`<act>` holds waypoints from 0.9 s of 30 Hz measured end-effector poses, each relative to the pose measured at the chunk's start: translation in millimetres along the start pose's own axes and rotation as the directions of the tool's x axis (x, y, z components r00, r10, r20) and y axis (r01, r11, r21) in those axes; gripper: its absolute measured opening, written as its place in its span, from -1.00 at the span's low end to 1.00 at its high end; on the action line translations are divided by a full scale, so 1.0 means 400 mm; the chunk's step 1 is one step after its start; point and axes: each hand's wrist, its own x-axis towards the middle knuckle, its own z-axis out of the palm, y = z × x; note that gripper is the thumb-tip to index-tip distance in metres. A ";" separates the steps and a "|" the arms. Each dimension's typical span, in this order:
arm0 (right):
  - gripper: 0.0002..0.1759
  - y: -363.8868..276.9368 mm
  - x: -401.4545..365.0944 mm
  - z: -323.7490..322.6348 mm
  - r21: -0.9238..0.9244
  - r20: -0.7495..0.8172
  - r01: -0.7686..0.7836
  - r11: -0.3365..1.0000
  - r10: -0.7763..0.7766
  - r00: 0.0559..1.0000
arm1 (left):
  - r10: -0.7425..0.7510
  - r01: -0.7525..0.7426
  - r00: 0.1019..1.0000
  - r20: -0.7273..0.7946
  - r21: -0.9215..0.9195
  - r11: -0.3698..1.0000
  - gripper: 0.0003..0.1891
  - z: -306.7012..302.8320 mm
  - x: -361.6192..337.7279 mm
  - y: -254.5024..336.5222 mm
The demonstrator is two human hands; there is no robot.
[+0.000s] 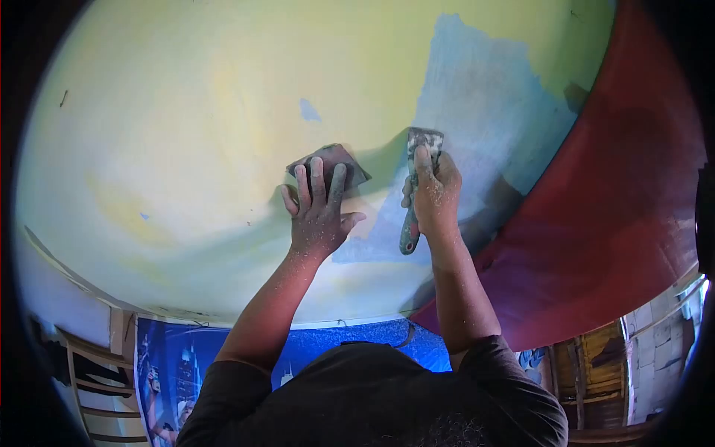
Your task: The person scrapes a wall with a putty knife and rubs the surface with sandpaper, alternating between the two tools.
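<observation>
My left hand [322, 212] lies with spread fingers over a dark reddish-brown piece that looks like sandpaper [357, 176], flat against a pale yellow-green painted surface [186, 134]. Its corners stick out past my fingertips. My right hand [438, 186] is wrapped round the handle of a putty knife [425, 137], thumb along the neck. The blade is smeared white and points up, at the left edge of a large light-blue patch [484, 82] in the paint. The dark handle end shows below my fist. Pale dust specks both hands and forearms.
A dark red surface [596, 216] curves along the right. Low in the view is a blue poster [179, 354] with a city skyline. Wooden shelving [100, 410] stands at lower left, and timber framing [592, 372] at lower right. Smaller blue spots [309, 110] mark the painted surface.
</observation>
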 end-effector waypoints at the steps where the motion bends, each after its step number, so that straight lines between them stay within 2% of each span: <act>1: -0.60 0.010 -0.004 -0.005 -0.021 0.003 -0.001 1.000 0.001 1.000 | -0.002 0.002 1.000 0.004 -0.007 1.000 0.23 -0.001 -0.001 0.002; 5: -0.62 0.018 -0.005 -0.001 0.003 -0.001 -0.029 1.000 0.029 1.000 | 0.006 -0.006 1.000 -0.002 0.015 1.000 0.22 0.005 -0.003 -0.001; 11: -0.60 -0.011 0.006 0.000 -0.049 -0.016 0.033 0.998 -0.034 0.999 | -0.025 0.027 0.998 0.055 -0.032 0.999 0.23 -0.007 0.001 0.002; 14: -0.59 0.020 -0.002 -0.001 0.022 -0.024 -0.009 1.000 0.010 1.000 | -0.009 0.010 0.999 0.032 -0.013 1.000 0.23 -0.005 -0.001 -0.001; 17: -0.56 -0.012 0.018 -0.005 -0.019 0.005 0.066 0.998 -0.066 0.998 | -0.012 0.013 0.999 0.033 -0.019 1.000 0.23 0.003 -0.005 -0.003; 20: -0.57 -0.035 0.010 0.000 -0.030 -0.017 0.018 0.999 -0.019 1.000 | 0.014 -0.014 1.000 0.004 0.008 1.000 0.24 0.001 -0.005 -0.006; 23: -0.56 0.014 0.004 -0.006 0.029 -0.010 -0.029 0.999 0.030 1.000 | -0.003 0.003 1.000 0.022 0.006 1.000 0.24 -0.007 -0.002 0.000; 27: -0.57 -0.023 0.011 -0.006 -0.016 0.000 0.024 1.000 -0.024 1.000 | -0.005 0.004 0.998 0.065 0.011 1.000 0.25 -0.018 -0.005 0.002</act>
